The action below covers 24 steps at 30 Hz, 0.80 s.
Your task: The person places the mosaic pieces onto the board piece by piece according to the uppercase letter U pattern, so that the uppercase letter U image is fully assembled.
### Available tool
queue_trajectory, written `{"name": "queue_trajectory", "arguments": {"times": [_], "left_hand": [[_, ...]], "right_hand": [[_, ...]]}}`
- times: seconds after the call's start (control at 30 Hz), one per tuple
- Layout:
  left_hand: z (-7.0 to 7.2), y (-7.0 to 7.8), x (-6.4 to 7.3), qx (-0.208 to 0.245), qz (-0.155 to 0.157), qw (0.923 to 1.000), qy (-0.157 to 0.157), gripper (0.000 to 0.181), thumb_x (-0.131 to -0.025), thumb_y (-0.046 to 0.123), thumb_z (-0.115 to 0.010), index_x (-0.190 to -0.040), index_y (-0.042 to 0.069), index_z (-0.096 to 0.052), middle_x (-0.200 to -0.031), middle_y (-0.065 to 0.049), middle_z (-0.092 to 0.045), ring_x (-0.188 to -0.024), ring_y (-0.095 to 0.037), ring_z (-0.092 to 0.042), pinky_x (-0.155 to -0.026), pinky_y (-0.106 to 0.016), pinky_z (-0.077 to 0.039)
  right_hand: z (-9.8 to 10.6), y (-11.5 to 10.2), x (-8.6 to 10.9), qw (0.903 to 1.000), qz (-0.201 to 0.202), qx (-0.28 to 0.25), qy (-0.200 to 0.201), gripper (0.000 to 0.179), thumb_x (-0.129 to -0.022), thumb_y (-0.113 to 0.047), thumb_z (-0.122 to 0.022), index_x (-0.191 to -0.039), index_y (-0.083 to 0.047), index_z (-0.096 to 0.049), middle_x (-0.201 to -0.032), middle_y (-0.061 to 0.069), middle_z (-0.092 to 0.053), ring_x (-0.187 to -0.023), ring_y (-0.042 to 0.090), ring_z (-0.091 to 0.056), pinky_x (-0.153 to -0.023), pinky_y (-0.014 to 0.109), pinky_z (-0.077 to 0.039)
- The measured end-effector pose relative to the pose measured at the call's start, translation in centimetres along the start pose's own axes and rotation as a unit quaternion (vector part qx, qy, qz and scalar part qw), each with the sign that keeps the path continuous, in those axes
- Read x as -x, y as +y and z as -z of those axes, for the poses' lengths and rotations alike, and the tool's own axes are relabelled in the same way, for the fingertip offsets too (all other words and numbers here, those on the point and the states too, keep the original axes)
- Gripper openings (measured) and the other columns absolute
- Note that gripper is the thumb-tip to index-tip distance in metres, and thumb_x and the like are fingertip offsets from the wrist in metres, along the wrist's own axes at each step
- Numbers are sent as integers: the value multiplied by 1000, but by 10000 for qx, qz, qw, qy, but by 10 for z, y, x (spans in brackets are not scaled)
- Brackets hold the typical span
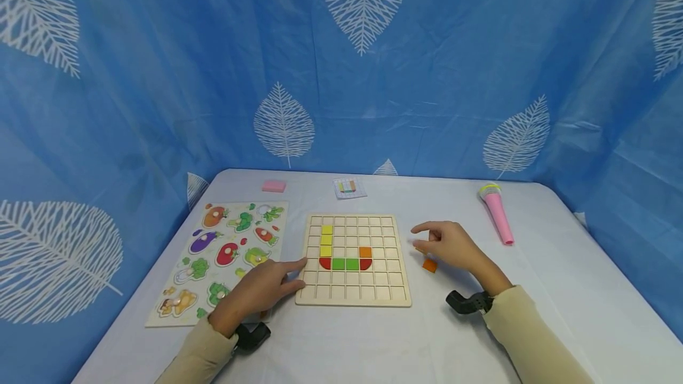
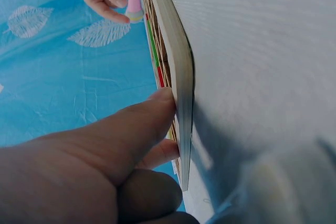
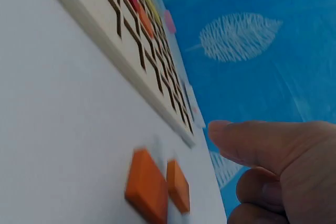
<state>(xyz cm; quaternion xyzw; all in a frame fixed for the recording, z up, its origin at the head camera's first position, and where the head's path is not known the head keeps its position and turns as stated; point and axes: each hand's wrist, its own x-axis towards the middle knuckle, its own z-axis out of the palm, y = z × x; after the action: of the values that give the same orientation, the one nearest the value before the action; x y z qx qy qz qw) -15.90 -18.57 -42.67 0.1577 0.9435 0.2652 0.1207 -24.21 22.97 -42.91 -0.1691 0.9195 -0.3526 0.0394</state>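
Note:
A wooden grid board [image 1: 347,292] lies on the table, holding three yellow squares [image 1: 326,239], two green squares [image 1: 345,264], two rounded red pieces [image 1: 366,264] and an orange square [image 1: 365,252]. The thumb and index finger of my left hand [image 1: 261,289] rest spread along the board's left edge; its other fingers curl under. Off the board's right side, my right hand [image 1: 447,246] hovers with its index finger extended, holding nothing. Two loose orange tiles, one nearer [image 3: 147,188] and one farther [image 3: 179,186], lie below it; the hand partly covers one in the head view.
A vegetable puzzle board [image 1: 176,274] lies at the left, partly under the left forearm. Behind the grid are a small pattern card [image 1: 350,188] and a pink block [image 1: 274,186]. At the back right lies a pink toy microphone [image 1: 498,217]. A blue leaf-print curtain [image 1: 427,76] surrounds the table.

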Motion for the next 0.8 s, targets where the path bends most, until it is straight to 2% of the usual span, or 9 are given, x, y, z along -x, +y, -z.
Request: {"name": "queue_trajectory", "arguments": {"times": [0.13, 0.33, 0.53, 0.8], "left_hand": [[0, -1, 0, -27, -34, 10000, 18, 56, -99, 35, -69, -150, 15, -55, -59, 0, -49, -36, -16, -48, -42, -30, -41], [-1, -1, 0, -47, -56, 10000, 39, 56, -99, 35, -69, -149, 15, -55, -59, 1, -49, -36, -16, -48, -42, -30, -41], [0, 0, -1, -27, -14, 10000, 27, 57, -99, 36, -69, -150, 16, -55, -61, 0, -49, -36, -16, -48, -42, -31, -42], [0, 1, 0, -10, 31, 10000, 23, 57, -98, 35, -69, -150, 16, -55, -62, 0, -49, -36, -17, -48, -43, -31, -41]], "right_hand": [[8, 14, 3, 9999, -120, -104, -62, 31, -91, -26, -79, -118, -11, -76, -58, 0, -44, -48, 15, -37, -48, 27, -28], [7, 28, 4, 9991, -200, -251, -270, 30, -87, -25, -82, -114, -13, -76, -60, -3, -42, -49, 12, -35, -49, 25, -25], [5, 31, 4, 9993, -167, -185, -273, 31, -86, -25, -84, -114, -14, -76, -60, -3, -41, -49, 13, -35, -49, 25, -25], [7, 34, 3, 9981, -89, -146, -594, 35, -89, -25, -81, -122, -16, -75, -60, -3, -42, -51, 12, -36, -51, 25, -26]]}}
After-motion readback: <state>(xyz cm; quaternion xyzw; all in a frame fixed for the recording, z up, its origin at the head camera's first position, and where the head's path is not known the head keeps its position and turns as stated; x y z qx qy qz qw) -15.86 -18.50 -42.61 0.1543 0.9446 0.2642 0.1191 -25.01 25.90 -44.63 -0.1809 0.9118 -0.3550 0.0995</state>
